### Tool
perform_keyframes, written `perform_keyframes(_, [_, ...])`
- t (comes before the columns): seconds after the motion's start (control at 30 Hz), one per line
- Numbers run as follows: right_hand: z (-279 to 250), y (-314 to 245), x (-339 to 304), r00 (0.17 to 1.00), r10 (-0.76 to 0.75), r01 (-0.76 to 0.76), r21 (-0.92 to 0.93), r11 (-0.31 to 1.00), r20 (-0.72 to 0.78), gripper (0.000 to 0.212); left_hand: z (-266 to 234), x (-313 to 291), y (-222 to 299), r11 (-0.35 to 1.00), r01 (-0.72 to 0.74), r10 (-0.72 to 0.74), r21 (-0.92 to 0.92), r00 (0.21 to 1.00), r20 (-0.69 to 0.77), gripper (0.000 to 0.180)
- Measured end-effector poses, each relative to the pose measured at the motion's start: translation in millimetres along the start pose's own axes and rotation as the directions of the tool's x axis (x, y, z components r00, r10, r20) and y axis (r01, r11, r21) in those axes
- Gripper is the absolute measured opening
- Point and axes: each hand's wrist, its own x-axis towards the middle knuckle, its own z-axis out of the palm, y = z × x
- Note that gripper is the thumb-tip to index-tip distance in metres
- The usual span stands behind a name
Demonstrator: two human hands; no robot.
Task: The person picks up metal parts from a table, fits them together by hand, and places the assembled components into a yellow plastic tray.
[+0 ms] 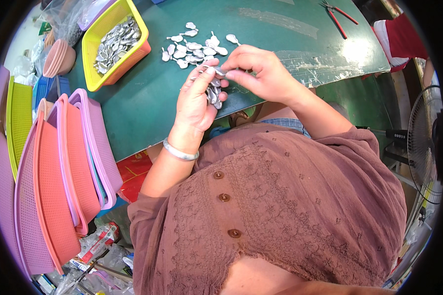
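Note:
In my left hand [198, 96] a bunch of small silver metal pieces [214, 94] lies gathered between palm and fingers, over the table's near edge. My right hand [261, 71] comes in from the right, thumb and index finger pinched on one silver piece [219, 72] at the top of that bunch. Just beyond both hands a loose pile of the same rounded, stemmed pieces [194, 47] is spread on the green tabletop [147, 105]. One single piece [232, 39] lies slightly apart, close to my right knuckles.
A yellow and orange basket [142, 34] holding many silver pieces stands at the far left. Red-handled pliers [337, 20] lie far right. Stacked pink and purple baskets [59, 182] fill the left side. A fan [426, 142] stands at right, below another person's red sleeve [406, 37].

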Motion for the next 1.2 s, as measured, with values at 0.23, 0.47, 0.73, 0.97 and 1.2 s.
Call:
perform_keyframes(0.23, [-32.6, 34.0, -8.4, 0.974, 0.186, -0.222, -0.367, 0.903, -0.13, 0.014, -6.7, 0.7, 2.6, 0.98, 0.106, -0.113, -0.168, 0.993, -0.037, 0.012])
perform_keyframes(0.47, [-34.8, 44.6, -7.3, 0.985, 0.152, -0.09, -0.509, 0.856, 0.081, 0.018, -11.5, 2.5, 0.8, 0.989, 0.121, -0.12, -0.088, 0.993, 0.019, 0.014])
perform_keyframes(0.73, [-31.2, 50.0, 7.3, 0.942, 0.283, -0.251, -0.184, 0.95, 0.18, 0.015, -8.3, 1.9, 2.9, 0.992, 0.118, -0.118, -0.046, 0.993, 0.008, 0.018])
perform_keyframes(0.97, [-23.4, 19.8, 11.9, 0.776, 0.521, -0.612, 0.221, 0.759, 0.356, 0.02, -1.1, 2.0, -0.2, 0.996, 0.092, -0.092, 0.0, 0.996, -0.002, 0.021])
perform_keyframes(1.2, [-15.0, 24.1, 16.1, 0.886, 0.407, -0.439, 0.116, 0.891, 0.225, 0.025, -3.9, 2.5, -1.8, 0.997, 0.077, -0.076, 0.028, 0.997, -0.035, 0.014])
